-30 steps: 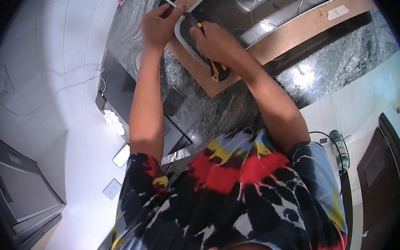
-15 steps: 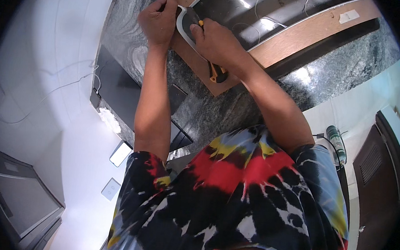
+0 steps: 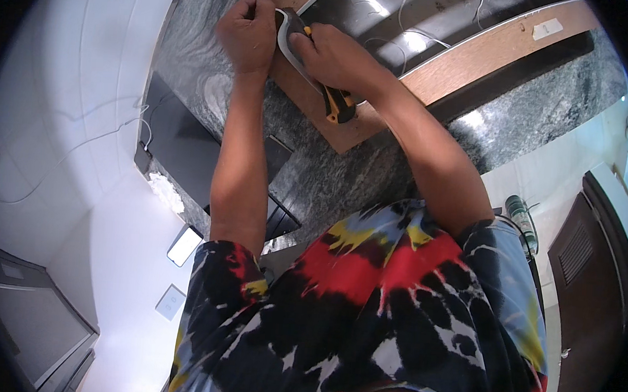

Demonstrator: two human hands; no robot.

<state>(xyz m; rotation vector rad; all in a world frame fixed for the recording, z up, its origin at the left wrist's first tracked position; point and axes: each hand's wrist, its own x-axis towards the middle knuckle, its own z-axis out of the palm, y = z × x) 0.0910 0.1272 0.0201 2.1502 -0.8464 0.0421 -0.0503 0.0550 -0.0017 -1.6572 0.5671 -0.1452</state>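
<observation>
**A slip could reach the left hand**

Its fingers pinch the white strip, which curves over the left part of the brown board on the worktop. The right hand has its fingers wrapped round a yellow-and-black cutter. Its far end sits near the left fingers: sideways force might nick them. Uneven pull might kink the strip.

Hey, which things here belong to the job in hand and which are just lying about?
Job in hand:
- white strip, pinched by left hand
- black-and-yellow tool, gripped by right hand
- brown board, beneath the hands

Seemingly lying about:
- lit phone
- green bottle
</observation>
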